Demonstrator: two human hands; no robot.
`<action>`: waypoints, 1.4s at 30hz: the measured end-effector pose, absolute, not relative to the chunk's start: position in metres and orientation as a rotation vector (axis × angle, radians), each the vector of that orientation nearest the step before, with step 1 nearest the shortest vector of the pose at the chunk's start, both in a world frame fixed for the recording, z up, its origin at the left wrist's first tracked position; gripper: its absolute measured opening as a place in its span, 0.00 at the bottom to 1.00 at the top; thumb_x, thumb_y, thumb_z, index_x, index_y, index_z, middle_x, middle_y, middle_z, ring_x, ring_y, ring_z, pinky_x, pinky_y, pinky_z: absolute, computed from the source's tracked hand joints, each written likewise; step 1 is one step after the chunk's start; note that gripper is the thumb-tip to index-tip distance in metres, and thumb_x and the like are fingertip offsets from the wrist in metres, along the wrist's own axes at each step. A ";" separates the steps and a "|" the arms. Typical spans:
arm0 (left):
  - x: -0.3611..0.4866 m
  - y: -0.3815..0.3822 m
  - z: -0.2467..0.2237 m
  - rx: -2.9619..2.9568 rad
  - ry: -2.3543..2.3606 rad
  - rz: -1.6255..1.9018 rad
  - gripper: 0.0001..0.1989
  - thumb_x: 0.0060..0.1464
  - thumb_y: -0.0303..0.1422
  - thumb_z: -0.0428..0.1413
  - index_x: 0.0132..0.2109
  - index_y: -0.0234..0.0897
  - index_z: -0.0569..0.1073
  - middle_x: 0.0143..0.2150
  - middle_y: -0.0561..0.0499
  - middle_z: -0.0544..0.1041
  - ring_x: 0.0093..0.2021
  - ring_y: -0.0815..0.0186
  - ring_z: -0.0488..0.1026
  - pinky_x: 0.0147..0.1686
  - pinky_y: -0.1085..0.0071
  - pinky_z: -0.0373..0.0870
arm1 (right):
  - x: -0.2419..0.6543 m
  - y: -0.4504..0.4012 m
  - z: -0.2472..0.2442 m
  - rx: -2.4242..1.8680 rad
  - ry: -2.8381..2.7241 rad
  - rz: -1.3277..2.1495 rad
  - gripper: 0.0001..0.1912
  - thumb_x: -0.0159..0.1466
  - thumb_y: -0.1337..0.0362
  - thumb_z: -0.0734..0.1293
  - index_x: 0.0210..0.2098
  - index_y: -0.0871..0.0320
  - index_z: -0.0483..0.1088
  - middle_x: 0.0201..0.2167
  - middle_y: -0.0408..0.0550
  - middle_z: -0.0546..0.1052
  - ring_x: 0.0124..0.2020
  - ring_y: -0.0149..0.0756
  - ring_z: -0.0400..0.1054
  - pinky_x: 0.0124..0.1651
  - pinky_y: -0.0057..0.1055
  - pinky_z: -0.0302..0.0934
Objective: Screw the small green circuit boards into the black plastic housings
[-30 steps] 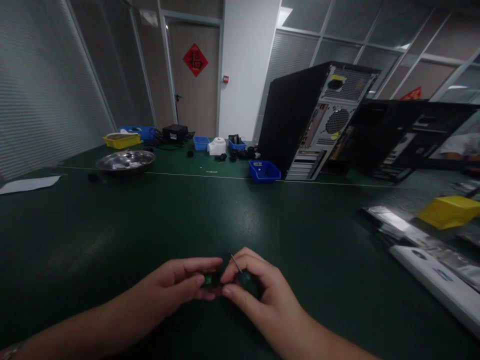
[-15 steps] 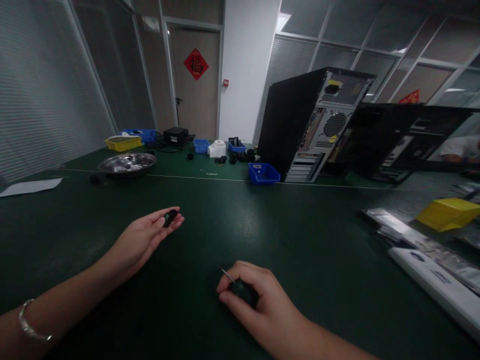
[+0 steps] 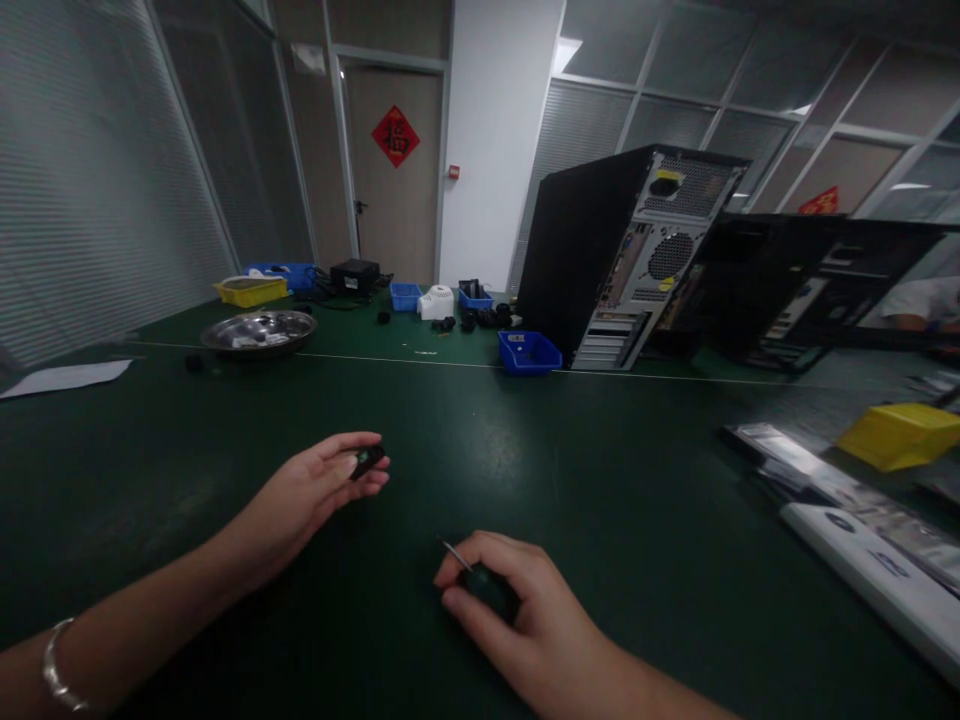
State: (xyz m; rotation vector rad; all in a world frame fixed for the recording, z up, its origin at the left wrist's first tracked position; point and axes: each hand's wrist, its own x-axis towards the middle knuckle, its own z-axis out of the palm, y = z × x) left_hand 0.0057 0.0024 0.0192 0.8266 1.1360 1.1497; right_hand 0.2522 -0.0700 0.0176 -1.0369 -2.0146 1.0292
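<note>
My left hand (image 3: 319, 490) holds a small dark part (image 3: 367, 460) with a bit of green on it, between the thumb and fingers, above the green table (image 3: 600, 480). To its right and nearer to me, my right hand (image 3: 517, 600) is wrapped round a screwdriver (image 3: 487, 588) with a dark handle. The thin metal shaft points up and left, toward the left hand. The two hands are apart, and the screwdriver tip touches nothing.
A metal dish (image 3: 259, 333) with small pieces stands at the back left. Beyond the middle are a blue bin (image 3: 529, 355) and a black computer tower (image 3: 592, 260). On the right lie a white panel (image 3: 877, 570) and a yellow bin (image 3: 896, 437). Part of a person shows far right.
My left hand has moved right and slightly nearer to me with the small dark part, closer to the screwdriver. My right hand has hardly moved.
</note>
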 end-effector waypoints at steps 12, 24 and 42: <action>0.027 -0.038 0.009 1.153 0.868 0.760 0.13 0.56 0.32 0.60 0.49 0.39 0.77 0.41 0.50 0.79 0.38 0.67 0.71 0.41 0.71 0.67 | 0.254 -0.063 0.018 -0.923 -1.961 1.025 0.16 0.69 0.71 0.62 0.53 0.49 0.70 0.42 0.44 0.74 0.43 0.34 0.70 0.46 0.30 0.63; 0.033 -0.046 0.025 1.539 0.994 0.683 0.12 0.59 0.34 0.54 0.49 0.36 0.75 0.35 0.51 0.75 0.33 0.66 0.70 0.36 0.70 0.68 | 0.255 -0.061 0.010 -0.958 -2.026 0.969 0.22 0.67 0.73 0.64 0.58 0.48 0.69 0.42 0.47 0.74 0.41 0.35 0.70 0.43 0.31 0.66; 0.025 -0.054 0.016 2.085 1.018 0.759 0.11 0.61 0.29 0.54 0.48 0.45 0.77 0.39 0.52 0.81 0.38 0.64 0.77 0.38 0.75 0.69 | 0.253 -0.064 0.009 -0.922 -2.089 0.937 0.21 0.65 0.72 0.63 0.55 0.49 0.72 0.39 0.48 0.73 0.37 0.35 0.70 0.39 0.31 0.66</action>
